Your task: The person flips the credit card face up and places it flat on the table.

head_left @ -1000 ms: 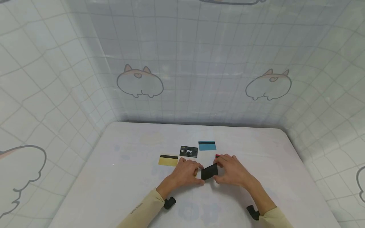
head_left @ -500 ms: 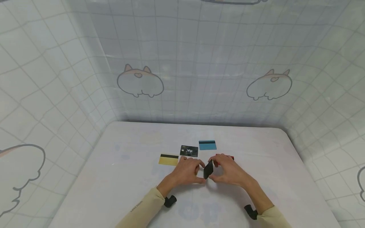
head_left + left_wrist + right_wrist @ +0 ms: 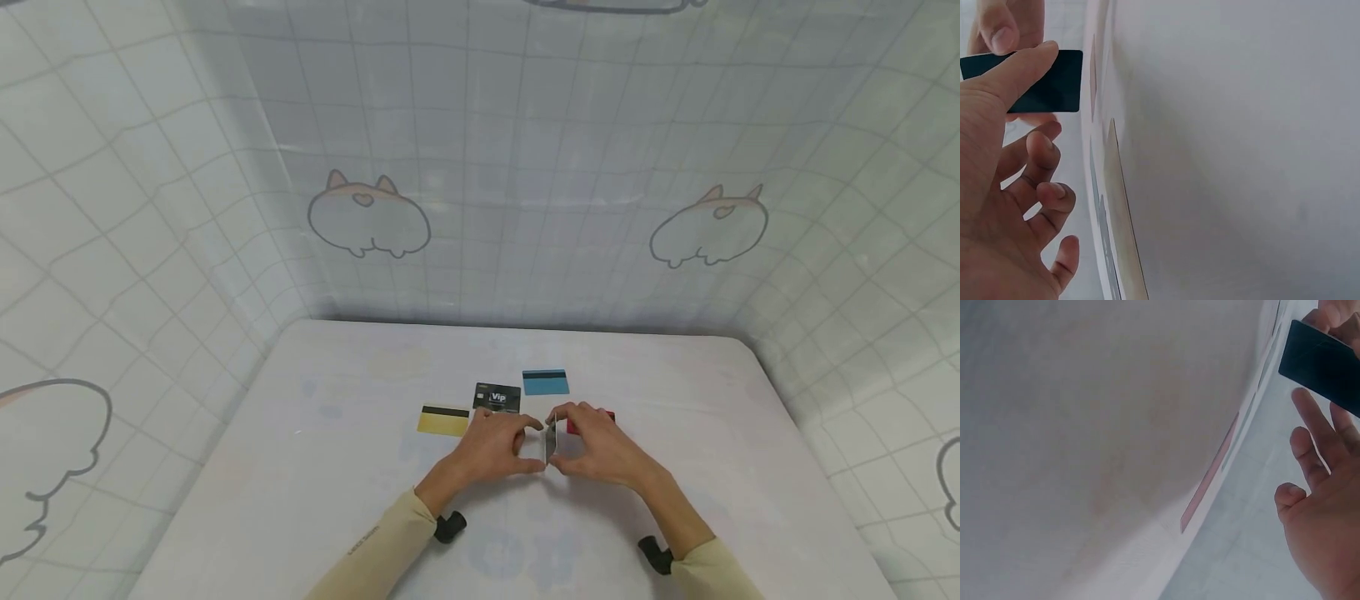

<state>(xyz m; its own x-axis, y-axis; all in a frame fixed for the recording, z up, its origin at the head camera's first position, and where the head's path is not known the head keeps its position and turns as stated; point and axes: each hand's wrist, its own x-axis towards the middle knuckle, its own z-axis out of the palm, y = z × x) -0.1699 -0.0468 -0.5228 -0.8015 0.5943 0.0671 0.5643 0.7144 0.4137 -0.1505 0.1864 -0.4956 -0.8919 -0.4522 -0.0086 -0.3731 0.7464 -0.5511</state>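
Note:
A dark, blank-faced card (image 3: 551, 443) stands on edge between my two hands, seen almost edge-on in the head view. My left hand (image 3: 491, 446) pinches its left side with thumb and forefinger. From the right, my right hand (image 3: 603, 446) pinches the opposite side the same way. The left wrist view shows the card's dark face (image 3: 1063, 84) with the left thumb lying across it, the other left fingers loosely bent below. In the right wrist view the dark card (image 3: 1322, 365) juts out past the fingers, tilted.
On the white table (image 3: 322, 467) lie a yellow card (image 3: 442, 420), a black card marked Vip (image 3: 497, 397) and a blue card (image 3: 546, 382). A red card (image 3: 573, 427) is partly covered by my right hand. A wall with printed animals rises behind.
The card has turned from showing its broad dark face to nearly edge-on. My right hand has shifted slightly left, closer to my left hand, uncovering more of the red card.

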